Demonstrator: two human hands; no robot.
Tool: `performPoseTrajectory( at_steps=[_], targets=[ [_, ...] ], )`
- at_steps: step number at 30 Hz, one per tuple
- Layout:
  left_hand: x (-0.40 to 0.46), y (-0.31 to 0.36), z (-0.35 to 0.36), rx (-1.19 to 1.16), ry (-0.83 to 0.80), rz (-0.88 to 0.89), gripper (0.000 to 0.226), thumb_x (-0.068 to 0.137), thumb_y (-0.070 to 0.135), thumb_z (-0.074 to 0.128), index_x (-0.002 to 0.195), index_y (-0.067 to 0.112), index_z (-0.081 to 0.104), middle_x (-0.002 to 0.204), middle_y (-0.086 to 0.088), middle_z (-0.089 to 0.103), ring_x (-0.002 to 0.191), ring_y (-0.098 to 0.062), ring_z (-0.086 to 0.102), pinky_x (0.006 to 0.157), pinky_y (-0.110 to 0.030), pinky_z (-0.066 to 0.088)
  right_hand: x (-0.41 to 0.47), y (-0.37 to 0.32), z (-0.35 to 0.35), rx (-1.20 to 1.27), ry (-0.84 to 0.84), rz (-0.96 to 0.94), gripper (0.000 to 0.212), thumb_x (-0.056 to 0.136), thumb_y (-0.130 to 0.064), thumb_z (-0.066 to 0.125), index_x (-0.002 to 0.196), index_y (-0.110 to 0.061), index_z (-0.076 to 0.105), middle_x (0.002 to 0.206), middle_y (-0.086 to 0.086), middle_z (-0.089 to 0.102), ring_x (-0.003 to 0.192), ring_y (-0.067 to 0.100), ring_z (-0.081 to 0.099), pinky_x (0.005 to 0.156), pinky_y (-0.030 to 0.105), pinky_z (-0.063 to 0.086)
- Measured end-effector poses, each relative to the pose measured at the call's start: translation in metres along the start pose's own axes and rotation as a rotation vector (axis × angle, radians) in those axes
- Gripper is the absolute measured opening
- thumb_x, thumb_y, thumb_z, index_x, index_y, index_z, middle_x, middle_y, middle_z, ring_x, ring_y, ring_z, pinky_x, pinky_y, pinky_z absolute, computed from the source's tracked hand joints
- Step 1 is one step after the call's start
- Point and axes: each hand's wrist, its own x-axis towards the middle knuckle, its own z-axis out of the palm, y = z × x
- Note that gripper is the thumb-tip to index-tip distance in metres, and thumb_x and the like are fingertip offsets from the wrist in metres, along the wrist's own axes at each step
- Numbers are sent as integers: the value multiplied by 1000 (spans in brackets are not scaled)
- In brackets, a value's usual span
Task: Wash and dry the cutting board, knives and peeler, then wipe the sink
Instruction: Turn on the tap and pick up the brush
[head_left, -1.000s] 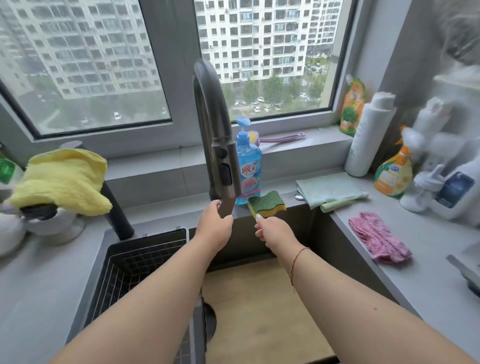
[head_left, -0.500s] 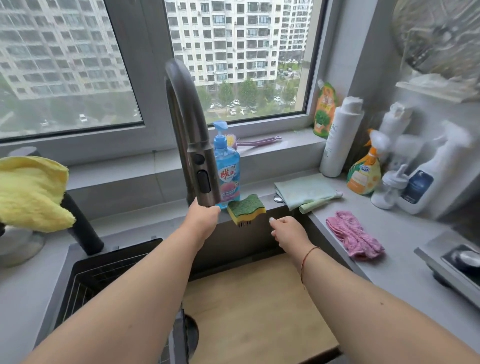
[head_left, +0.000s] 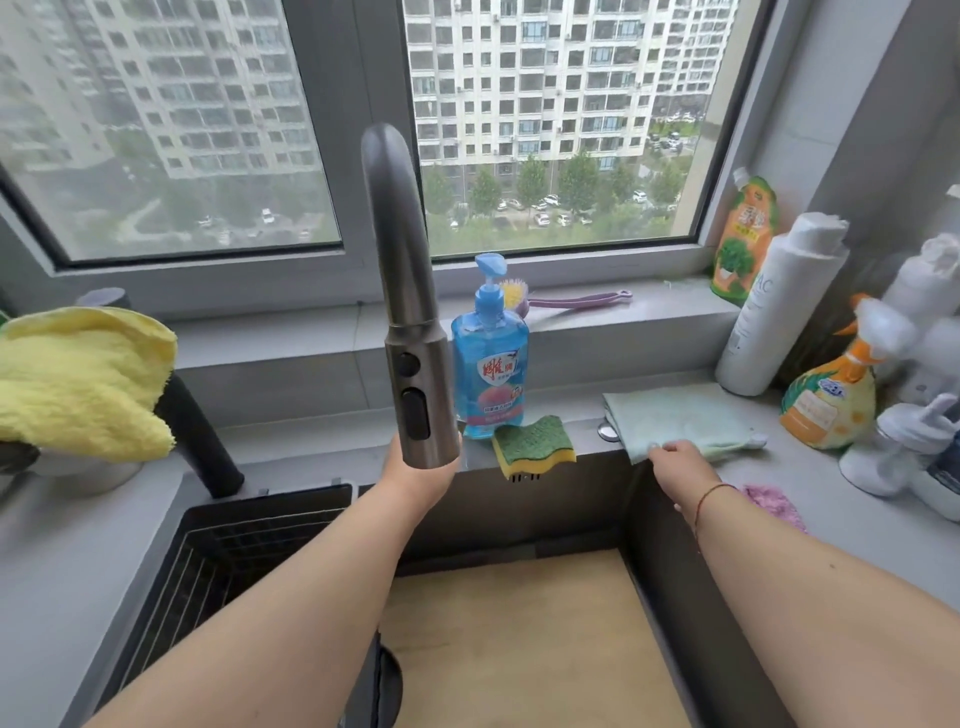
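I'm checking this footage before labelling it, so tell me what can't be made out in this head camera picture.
- Left hand fingers: hidden behind the grey metal faucet head.
- Pink fluffy cloth: mostly covered by the right forearm.
- Pale wooden cutting board in the dark sink: cut off by the bottom edge.
- White spray bottles at the right edge: blurred.
- Knives and peeler: not in view.
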Motion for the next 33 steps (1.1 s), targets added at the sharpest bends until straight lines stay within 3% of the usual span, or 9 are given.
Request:
performPoseTrajectory(
  at_steps=[4, 8, 12, 16, 19, 22, 25, 28, 33],
  targets=[
    [11, -7, 1, -6, 39, 1, 9, 89, 22, 55, 93, 28, 60, 90, -3, 64, 86, -23, 65, 75, -36, 59, 0, -10, -2, -78, -64, -35, 23, 94, -42, 41, 95, -20, 48, 91, 11, 47, 89, 32, 48, 84, 40, 46],
    [14, -13, 0, 15, 50, 42, 5, 92, 25, 59, 96, 27, 60, 91, -1, 65, 87, -21, 66, 73, -33, 59, 4, -12, -3, -73, -68, -18, 22, 96, -32, 46, 104, -11, 48, 97, 16, 50, 83, 35, 57, 72, 39, 56],
    [14, -16, 0, 58, 65, 59, 4, 88, 32, 64, 92, 32, 61, 89, 3, 68, 85, -18, 68, 72, -35, 59, 6, -11, -8, -112, -56, 33, 30, 92, -13, 51, 118, 2, 53, 99, 19, 53, 79, 34, 58, 71, 45, 57],
    [17, -16, -3, 35, 59, 26, 8, 86, 32, 67, 92, 29, 64, 87, 2, 70, 83, -22, 70, 58, -25, 56, -4, 4, -10, -128, 122, 97, 38, 82, -18, 51, 117, -12, 40, 103, 22, 56, 82, 38, 63, 70, 46, 59],
    [21, -18, -4, 47, 60, 38, 25, 71, 51, 66, 86, 31, 66, 81, 4, 70, 80, -24, 70, 65, -37, 59, -7, 12, -12, -68, 109, 83, 28, 83, -23, 50, 107, -16, 38, 93, 21, 58, 75, 38, 66, 64, 46, 59],
    [18, -17, -4, 42, 64, 54, 37, 64, 61, 60, 85, 32, 66, 81, 4, 70, 80, -22, 70, 72, -43, 60, -10, 11, -17, 57, 99, 131, 28, 85, -20, 46, 108, -5, 51, 85, 25, 61, 66, 38, 68, 65, 51, 59],
    [12, -12, -3, 60, 48, 77, 18, 81, 45, 63, 90, 30, 65, 87, 1, 70, 84, -22, 69, 76, -41, 60, -35, 2, -26, -30, 325, 15, 27, 86, -29, 41, 104, -13, 53, 102, 25, 58, 86, 40, 61, 73, 38, 47],
    [10, -8, -6, 64, 46, 92, 27, 73, 50, 60, 90, 30, 64, 88, 0, 69, 85, -22, 69, 77, -42, 60, -74, -20, -26, 22, 464, -184, 12, 92, -29, 42, 90, -18, 47, 99, 21, 55, 79, 34, 48, 69, 35, 37],
    [3, -5, -12, 117, 31, 105, 39, 65, 55, 53, 93, 29, 64, 90, 2, 69, 86, -20, 68, 79, -43, 59, -131, -49, 5, 170, 278, -531, 5, 93, -25, 54, 92, -22, 50, 88, 9, 58, 68, 25, 51, 53, 26, 32]
  ],
)
